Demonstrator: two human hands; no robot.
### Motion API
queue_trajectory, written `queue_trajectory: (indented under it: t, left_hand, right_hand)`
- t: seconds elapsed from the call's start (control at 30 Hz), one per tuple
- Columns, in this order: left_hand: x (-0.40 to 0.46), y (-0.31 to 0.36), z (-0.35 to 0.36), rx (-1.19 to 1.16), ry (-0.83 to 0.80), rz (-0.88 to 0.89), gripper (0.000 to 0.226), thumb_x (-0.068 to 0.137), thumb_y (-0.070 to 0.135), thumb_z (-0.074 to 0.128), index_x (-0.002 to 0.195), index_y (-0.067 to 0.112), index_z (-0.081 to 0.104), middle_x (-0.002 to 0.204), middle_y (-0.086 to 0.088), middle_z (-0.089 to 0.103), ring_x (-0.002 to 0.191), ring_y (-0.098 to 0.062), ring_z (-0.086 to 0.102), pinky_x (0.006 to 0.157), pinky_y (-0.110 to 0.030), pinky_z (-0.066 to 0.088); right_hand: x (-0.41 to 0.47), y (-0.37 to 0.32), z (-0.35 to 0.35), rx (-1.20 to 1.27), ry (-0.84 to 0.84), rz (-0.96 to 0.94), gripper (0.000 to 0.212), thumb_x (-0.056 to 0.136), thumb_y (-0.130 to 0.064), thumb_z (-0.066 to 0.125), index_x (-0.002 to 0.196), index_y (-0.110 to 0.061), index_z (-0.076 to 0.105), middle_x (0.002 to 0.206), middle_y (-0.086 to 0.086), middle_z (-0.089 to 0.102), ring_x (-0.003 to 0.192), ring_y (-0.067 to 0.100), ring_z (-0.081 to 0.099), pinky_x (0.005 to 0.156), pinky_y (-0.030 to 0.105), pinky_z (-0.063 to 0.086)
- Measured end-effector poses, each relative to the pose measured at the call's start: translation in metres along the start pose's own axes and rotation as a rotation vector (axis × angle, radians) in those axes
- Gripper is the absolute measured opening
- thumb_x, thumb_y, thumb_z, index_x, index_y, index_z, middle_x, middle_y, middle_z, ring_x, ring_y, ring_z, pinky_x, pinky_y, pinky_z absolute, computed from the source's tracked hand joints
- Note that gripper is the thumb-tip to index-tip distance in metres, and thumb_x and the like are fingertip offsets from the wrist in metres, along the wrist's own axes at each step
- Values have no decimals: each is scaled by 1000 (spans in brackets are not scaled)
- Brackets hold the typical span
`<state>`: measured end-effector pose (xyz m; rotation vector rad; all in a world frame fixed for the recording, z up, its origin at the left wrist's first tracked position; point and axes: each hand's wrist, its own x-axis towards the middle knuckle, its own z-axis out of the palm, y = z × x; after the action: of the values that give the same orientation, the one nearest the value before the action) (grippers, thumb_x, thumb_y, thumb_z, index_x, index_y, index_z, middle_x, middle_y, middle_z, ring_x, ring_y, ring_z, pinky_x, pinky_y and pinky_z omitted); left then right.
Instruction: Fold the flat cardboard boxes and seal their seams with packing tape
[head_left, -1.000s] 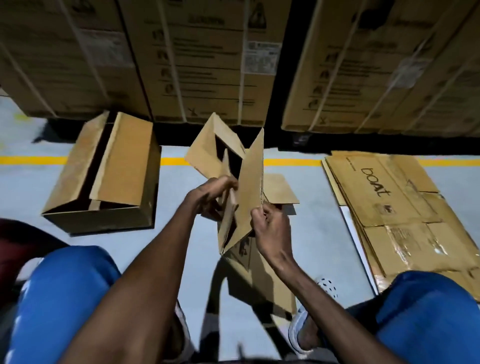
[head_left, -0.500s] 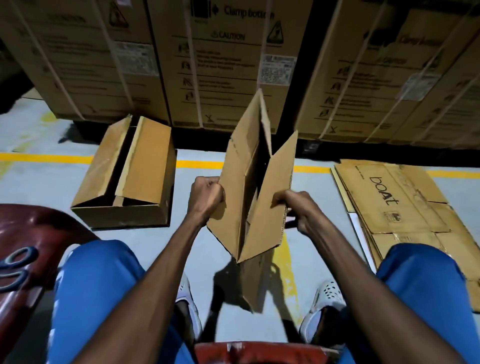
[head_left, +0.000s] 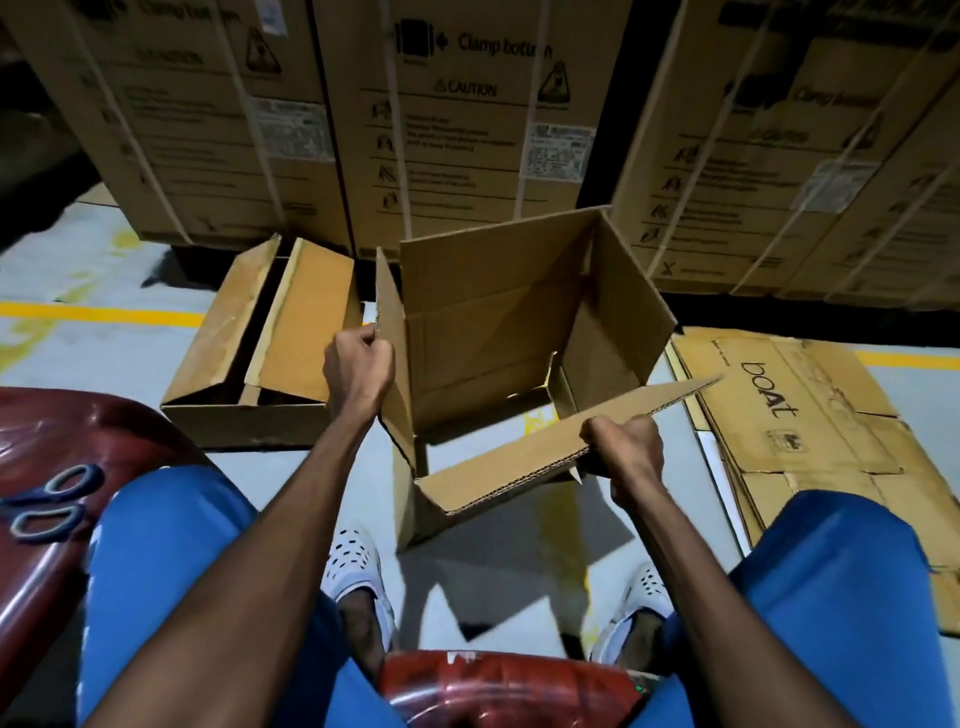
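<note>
Since before, we have spread the box (head_left: 498, 332) from narrow to square.
Mouth faces us, long axis left-right; left hand (head_left: 358, 371) grips its left wall, right hand (head_left: 626, 452) its near flap.

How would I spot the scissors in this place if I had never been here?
Start from the wall of tall strapped cardboard cartons at the back and come down past the person's left knee to the shiny dark red seat at the left edge. The blue-handled scissors lie on it, two oval loops side by side, the only small blue thing that is not cardboard or clothing.
</note>
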<state>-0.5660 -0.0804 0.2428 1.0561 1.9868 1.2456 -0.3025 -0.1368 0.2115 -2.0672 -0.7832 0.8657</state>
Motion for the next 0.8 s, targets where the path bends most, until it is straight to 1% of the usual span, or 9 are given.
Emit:
queue_trajectory:
  t: [0.13,0.27,0.33,0.37,0.43,0.53,0.67,0.73,0.8]
  left_hand:
    - [10,0,-5,15,56,-17,38,84,1,52,114,7,74,106,-8,73,77,-22,56,54,-23,36]
    - [22,-4,-4,59,16,17,36,90,8,55,122,12,71,96,-5,68,72,-19,58,55,-22,42]
    - [23,-6,1,48,-16,-10,37,89,15,58,125,16,70,103,-8,71,84,-26,64,67,-33,56]
    - [24,-7,4,40,-23,-30,36,89,18,58,123,15,70,104,-9,71,88,-28,65,73,-39,58]
    - [23,-5,9,6,-20,-70,28,91,18,56,113,10,72,100,-9,69,86,-27,63,71,-32,52]
    - [14,1,18,-56,35,-109,15,92,9,54,89,6,69,90,-7,64,69,-18,54,63,-25,40]
    - [-4,4,37,-198,164,-212,19,86,6,51,73,18,59,86,-4,64,76,-24,58,79,-34,47]
    - [-16,10,49,-321,242,-293,20,84,14,48,86,18,67,97,-3,70,92,-28,65,90,-43,54]
    - [-35,14,61,-417,298,-352,27,89,20,47,110,22,65,110,2,65,101,-24,62,100,-44,48]
  right_hand:
    - [0,4,3,15,50,13,52,59,-29,69,100,-1,54,97,17,68,86,39,67,78,49,60]
    - [12,3,-5,-28,131,-35,119,61,-21,81,153,-11,6,150,23,40,105,43,62,82,41,52]
    - [25,-1,-13,-22,147,-46,128,63,-17,83,156,-13,-6,149,22,40,104,41,61,83,43,53]
    - [31,-2,-16,14,134,-34,126,66,-15,83,156,-12,-6,137,20,51,100,38,61,85,45,55]
    - [37,-5,-18,187,57,30,115,72,-8,77,155,-13,-3,114,13,61,95,30,63,81,45,59]
    - [38,-11,-9,406,-48,62,95,74,-4,70,150,-18,15,115,16,63,95,30,67,68,44,63]
    - [32,-28,3,437,-57,49,76,62,-16,65,132,-18,35,98,7,58,79,23,57,65,53,62]
    - [27,-31,8,392,-97,54,71,63,-18,61,130,-20,35,91,4,55,77,25,58,61,50,61]
    - [24,-34,10,399,-101,34,55,70,-15,55,122,-18,41,94,4,56,82,26,59,63,45,61]
